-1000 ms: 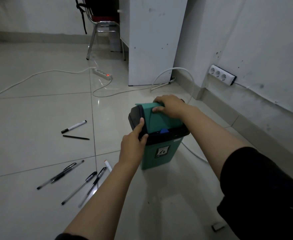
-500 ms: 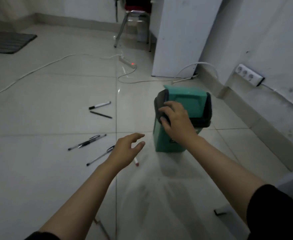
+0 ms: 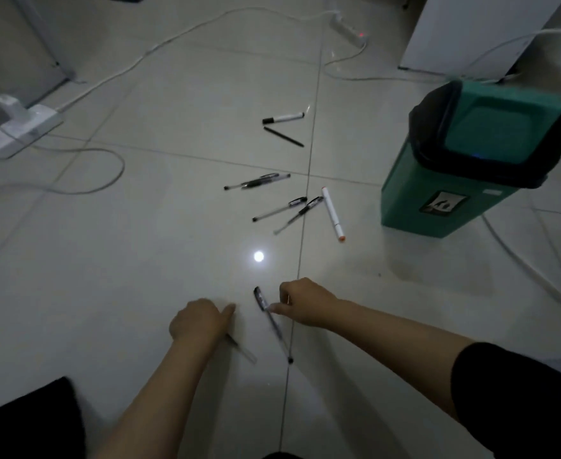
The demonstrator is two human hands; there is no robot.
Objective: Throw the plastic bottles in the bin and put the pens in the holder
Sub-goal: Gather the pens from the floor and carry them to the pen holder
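Observation:
The green bin (image 3: 438, 200) with a black-rimmed swing lid stands on the floor at the right, its lid closed. Several pens lie loose on the tiles: a white marker with a black cap (image 3: 284, 118), a thin black pen (image 3: 284, 136), a pair of clear pens (image 3: 256, 182), two more clear pens (image 3: 279, 209), and a white marker with an orange tip (image 3: 333, 213). My right hand (image 3: 309, 303) pinches a black-capped clear pen (image 3: 274, 326) near its cap. My left hand (image 3: 199, 321) is curled over another clear pen (image 3: 244, 352), which sticks out from under it. No bottle or holder is in view.
White cables cross the floor from a power strip (image 3: 347, 28) at the back and a white plug block (image 3: 17, 127) at the left. Another cable (image 3: 537, 270) runs past the bin on the right. A white cabinet (image 3: 471, 34) stands behind the bin.
Both hands have left the bin and dropped to the floor close in front of me, each closing on a pen. The view has tilted down and to the left.

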